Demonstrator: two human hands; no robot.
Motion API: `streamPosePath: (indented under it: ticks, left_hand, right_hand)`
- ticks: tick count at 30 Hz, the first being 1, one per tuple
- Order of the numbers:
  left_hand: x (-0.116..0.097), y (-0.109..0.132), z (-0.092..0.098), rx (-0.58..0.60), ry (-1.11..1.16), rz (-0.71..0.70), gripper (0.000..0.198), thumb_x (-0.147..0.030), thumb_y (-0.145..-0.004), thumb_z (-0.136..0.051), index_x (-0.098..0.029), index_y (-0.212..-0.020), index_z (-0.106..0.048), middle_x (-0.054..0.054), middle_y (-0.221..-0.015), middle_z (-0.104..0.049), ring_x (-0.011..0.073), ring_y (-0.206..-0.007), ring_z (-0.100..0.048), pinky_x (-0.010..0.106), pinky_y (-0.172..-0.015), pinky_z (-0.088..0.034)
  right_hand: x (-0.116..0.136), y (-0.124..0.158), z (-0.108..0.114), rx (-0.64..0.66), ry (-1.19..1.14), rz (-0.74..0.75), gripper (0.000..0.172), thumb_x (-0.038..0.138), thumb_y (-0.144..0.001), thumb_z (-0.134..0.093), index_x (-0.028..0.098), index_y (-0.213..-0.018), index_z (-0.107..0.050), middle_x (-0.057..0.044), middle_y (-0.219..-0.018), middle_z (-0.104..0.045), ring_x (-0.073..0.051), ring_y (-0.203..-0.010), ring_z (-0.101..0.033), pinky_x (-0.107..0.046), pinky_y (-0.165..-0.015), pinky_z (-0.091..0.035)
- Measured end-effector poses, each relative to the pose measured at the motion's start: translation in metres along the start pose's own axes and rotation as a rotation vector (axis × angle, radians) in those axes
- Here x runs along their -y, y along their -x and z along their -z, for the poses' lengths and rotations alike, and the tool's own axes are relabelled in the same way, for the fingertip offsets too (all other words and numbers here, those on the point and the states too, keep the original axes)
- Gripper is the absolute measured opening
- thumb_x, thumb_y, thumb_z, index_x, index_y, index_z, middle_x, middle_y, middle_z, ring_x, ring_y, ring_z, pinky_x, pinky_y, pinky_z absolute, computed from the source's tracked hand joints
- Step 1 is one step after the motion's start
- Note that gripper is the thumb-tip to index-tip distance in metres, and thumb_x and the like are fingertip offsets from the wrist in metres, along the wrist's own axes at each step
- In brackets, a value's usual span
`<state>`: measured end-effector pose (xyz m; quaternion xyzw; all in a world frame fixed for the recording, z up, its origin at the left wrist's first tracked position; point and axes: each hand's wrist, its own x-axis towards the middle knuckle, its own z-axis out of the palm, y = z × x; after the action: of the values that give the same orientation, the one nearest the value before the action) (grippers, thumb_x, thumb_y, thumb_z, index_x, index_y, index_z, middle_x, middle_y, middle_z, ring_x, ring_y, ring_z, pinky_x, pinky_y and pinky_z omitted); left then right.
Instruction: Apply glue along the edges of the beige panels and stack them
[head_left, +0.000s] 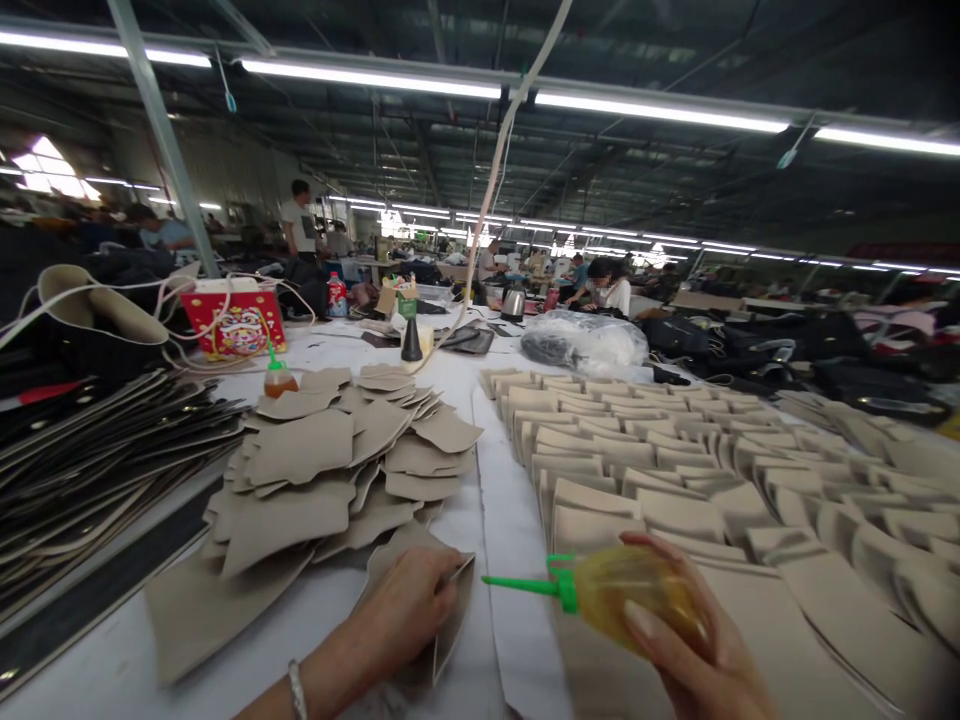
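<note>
My left hand (411,610) is closed on a beige leather piece (457,620), pinching it near its upper edge so that it stands folded up from the table. In my right hand (694,650) is a squeeze bottle (626,590) of amber liquid with a green cap. Its long green nozzle points left, a little apart from the held piece. A loose heap of beige pieces (300,450) lies just beyond my left hand. To the right, overlapping rows of beige pieces (675,515) cover the table beneath and past the bottle.
Dark strips (97,480) are stacked at the left. Behind the heap stand a second green-tipped bottle (280,378), a red box (234,318) and a black cone (411,340). A clear plastic bag (585,340) lies farther back. Several people work in the background.
</note>
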<state>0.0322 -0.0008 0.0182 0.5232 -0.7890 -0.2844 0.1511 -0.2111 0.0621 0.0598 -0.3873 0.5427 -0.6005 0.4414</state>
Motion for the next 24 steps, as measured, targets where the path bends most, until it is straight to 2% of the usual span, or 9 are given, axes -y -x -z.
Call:
streamPosePath:
  ticks: [2, 4, 8, 12, 16, 20, 24]
  left_hand:
    - [0.000, 0.001, 0.002, -0.002, 0.036, -0.012, 0.034, -0.014, -0.080, -0.039, -0.025, -0.094, -0.069, 0.000, -0.088, -0.072, 0.0166, -0.085, -0.066, 0.023, -0.073, -0.044]
    - [-0.001, 0.001, 0.001, -0.007, 0.055, -0.002, 0.037, -0.013, -0.079, -0.039, -0.026, -0.096, -0.069, 0.001, -0.096, -0.072, 0.0169, -0.093, -0.066, 0.023, -0.078, -0.045]
    - [-0.003, 0.000, -0.003, -0.015, 0.040, 0.049, 0.046, -0.013, -0.078, -0.040, -0.027, -0.114, -0.066, 0.002, -0.113, -0.069, 0.0188, -0.107, -0.063, 0.026, -0.094, -0.044]
    - [-0.003, -0.001, -0.004, 0.022, 0.007, 0.071, 0.044, -0.011, -0.078, -0.040, -0.024, -0.110, -0.067, 0.004, -0.112, -0.069, 0.0196, -0.105, -0.063, 0.027, -0.097, -0.044]
    - [-0.001, -0.003, -0.005, 0.021, 0.002, 0.085, 0.043, -0.010, -0.078, -0.038, -0.023, -0.108, -0.066, 0.005, -0.110, -0.069, 0.0194, -0.104, -0.063, 0.028, -0.097, -0.044]
    - [0.003, -0.004, -0.008, 0.011, -0.007, 0.092, 0.044, -0.011, -0.078, -0.040, -0.023, -0.113, -0.064, 0.006, -0.111, -0.069, 0.0202, -0.107, -0.061, 0.030, -0.100, -0.042]
    - [0.001, -0.003, -0.008, 0.003, -0.011, 0.073, 0.041, -0.013, -0.078, -0.040, -0.024, -0.109, -0.064, 0.006, -0.103, -0.070, 0.0210, -0.101, -0.063, 0.031, -0.092, -0.046]
  right_hand:
    - [-0.010, -0.012, 0.002, 0.055, 0.271, 0.185, 0.063, 0.054, -0.067, -0.077, 0.025, -0.117, -0.052, -0.007, -0.113, -0.058, -0.025, -0.101, -0.057, -0.031, -0.092, -0.047]
    - [-0.021, -0.023, 0.002, 0.135, 0.439, 0.325, 0.058, 0.052, -0.070, -0.074, 0.023, -0.116, -0.052, -0.008, -0.118, -0.054, -0.026, -0.105, -0.056, -0.035, -0.098, -0.043]
    - [-0.032, -0.036, -0.003, 0.236, 0.631, 0.425, 0.056, 0.046, -0.075, -0.073, 0.025, -0.121, -0.048, -0.005, -0.118, -0.056, -0.024, -0.104, -0.056, -0.034, -0.094, -0.044]
    - [-0.034, -0.042, -0.012, 0.292, 0.687, 0.508, 0.055, 0.044, -0.075, -0.073, 0.025, -0.121, -0.048, -0.006, -0.120, -0.057, -0.024, -0.108, -0.056, -0.034, -0.093, -0.045]
    - [-0.033, -0.045, -0.017, 0.304, 0.746, 0.618, 0.052, 0.040, -0.076, -0.074, 0.024, -0.119, -0.050, -0.006, -0.115, -0.060, -0.023, -0.101, -0.061, -0.032, -0.088, -0.049]
    - [-0.033, -0.048, -0.018, 0.301, 0.790, 0.667, 0.050, 0.042, -0.078, -0.072, 0.024, -0.119, -0.050, -0.007, -0.113, -0.061, -0.024, -0.099, -0.061, -0.032, -0.085, -0.050]
    - [-0.035, -0.049, -0.017, 0.348, 0.815, 0.690, 0.049, 0.041, -0.082, -0.070, 0.026, -0.122, -0.045, -0.005, -0.113, -0.059, -0.021, -0.099, -0.061, -0.030, -0.085, -0.049]
